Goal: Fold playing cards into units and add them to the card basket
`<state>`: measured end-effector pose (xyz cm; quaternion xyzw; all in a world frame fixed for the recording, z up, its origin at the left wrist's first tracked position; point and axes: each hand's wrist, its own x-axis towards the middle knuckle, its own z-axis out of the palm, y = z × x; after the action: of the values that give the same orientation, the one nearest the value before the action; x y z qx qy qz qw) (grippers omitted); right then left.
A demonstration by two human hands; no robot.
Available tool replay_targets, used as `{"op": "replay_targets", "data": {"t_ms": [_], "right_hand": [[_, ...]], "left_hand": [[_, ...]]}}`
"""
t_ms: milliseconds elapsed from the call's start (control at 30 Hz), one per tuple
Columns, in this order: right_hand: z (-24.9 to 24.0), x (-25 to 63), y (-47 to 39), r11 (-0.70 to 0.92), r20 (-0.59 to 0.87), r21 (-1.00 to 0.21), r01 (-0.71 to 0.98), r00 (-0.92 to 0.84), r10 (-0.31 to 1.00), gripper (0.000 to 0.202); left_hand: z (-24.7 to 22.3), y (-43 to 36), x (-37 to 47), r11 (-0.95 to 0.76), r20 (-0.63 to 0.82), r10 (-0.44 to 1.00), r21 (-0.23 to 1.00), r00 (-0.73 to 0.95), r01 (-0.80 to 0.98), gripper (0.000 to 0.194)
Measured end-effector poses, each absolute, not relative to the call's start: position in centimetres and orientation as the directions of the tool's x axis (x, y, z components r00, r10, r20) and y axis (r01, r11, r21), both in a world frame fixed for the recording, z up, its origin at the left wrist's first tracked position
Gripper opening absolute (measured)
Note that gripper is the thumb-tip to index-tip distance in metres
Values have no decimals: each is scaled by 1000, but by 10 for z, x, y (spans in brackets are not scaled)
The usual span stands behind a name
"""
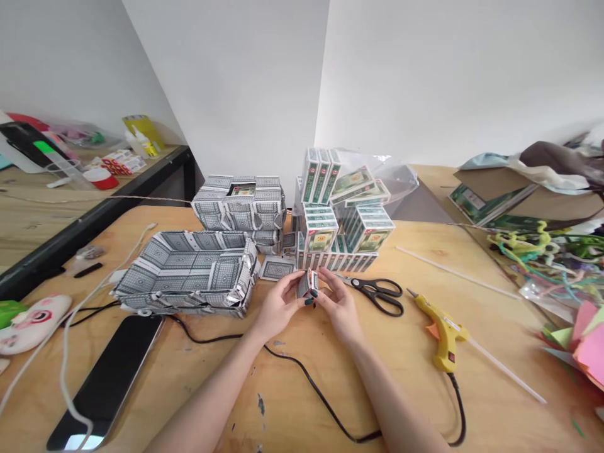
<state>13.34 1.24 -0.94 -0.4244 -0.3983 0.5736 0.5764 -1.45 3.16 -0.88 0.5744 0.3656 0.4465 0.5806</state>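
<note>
Grey patterned card point(302, 287), folded into a small piece, sits clamped between the fingers of the left hand point(278, 308) and right hand point(340, 308) above the pale wooden desk point(189, 371), near black-handled metal scissors point(364, 285).

Items are carried by a wooden table point(280, 402). At the left, a phone point(111, 377) is laid flat, crossed by a white cable point(65, 358). A tray point(184, 302) is seated behind it, with a box point(240, 218) farther back. Stacked packs point(321, 240) are placed rear-centre. Scissors point(369, 287) and a glue gun point(445, 333) are positioned at right. A black cord point(309, 375) is routed across the front.
</note>
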Motion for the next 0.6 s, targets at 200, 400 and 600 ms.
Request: {"op": "replay_targets", "data": {"t_ms": [200,400,600], "right_hand": [[-11,134,12,28,22,-918,-395,20,1000,50],[-10,132,13,-26,-20,-880,-474,-17,1000,52],[-5,130,11,-163,-131,-811,-562,-97,987,53]], "left_hand": [[-17,28,-14,-208,162,930,972,331,110,56],[-17,27,-17,-292,195,932,903,304,316,56],[-11,29,-19,-378,259,914,825,313,421,57]]}}
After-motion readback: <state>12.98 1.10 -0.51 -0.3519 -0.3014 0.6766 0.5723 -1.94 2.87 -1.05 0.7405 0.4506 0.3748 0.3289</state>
